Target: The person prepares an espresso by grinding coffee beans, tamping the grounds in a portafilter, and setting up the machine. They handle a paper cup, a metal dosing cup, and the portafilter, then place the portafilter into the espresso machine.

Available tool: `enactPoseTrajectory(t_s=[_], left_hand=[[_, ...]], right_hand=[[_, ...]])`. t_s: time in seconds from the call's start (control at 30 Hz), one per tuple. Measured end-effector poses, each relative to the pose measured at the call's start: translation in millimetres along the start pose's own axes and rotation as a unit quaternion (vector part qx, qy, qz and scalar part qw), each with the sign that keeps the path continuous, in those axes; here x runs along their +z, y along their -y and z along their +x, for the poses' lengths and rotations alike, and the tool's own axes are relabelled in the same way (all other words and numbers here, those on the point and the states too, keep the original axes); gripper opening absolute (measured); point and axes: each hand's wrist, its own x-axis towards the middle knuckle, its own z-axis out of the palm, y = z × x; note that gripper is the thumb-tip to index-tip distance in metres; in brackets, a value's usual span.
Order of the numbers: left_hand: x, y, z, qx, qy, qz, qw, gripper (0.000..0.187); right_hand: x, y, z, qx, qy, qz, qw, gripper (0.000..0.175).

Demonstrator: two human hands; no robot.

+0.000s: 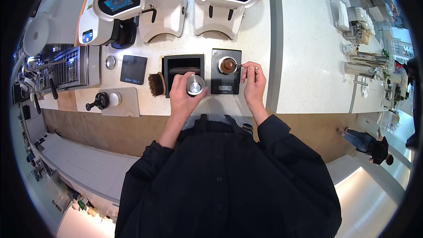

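My left hand (pixel 183 94) holds a metal dosing cup (pixel 195 85) by its sides, over the front part of a black knock box (pixel 184 60). Between the fingers of my right hand (pixel 254 81) is the handle of a small spoon (pixel 238 65). The spoon's tip reaches into a round container of brown coffee grounds (pixel 228 65), which stands on a black digital scale (pixel 226 88). A wooden brush with dark bristles (pixel 157 84) lies just left of the knock box.
Two white grinders (pixel 165 16) (pixel 214 23) stand behind. To the left are a second scale (pixel 133 69), a metal ring or cup (pixel 110 62), a mat (pixel 129 107) with a black-handled tool (pixel 99 101), and an espresso machine (pixel 89 69). A person (pixel 370 145) stands far right.
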Motion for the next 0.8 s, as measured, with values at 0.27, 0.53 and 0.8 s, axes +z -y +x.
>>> enactPoseTrajectory(t_s=[0.27, 0.53, 0.8], left_hand=[[-1, -1, -9, 0.004, 0.012, 0.006, 1.000, 0.062], [-2, -2, -15, -0.004, 0.029, 0.005, 1.000, 0.063], [-3, -3, -14, -0.013, 0.036, 0.010, 0.999, 0.064]], right_hand=[[-1, 11, -2, -0.013, 0.003, 0.005, 1.000, 0.027], [0, 4, -3, -0.004, -0.002, 0.010, 1.000, 0.028], [3, -3, -5, -0.047, 0.045, -0.128, 0.990, 0.021]])
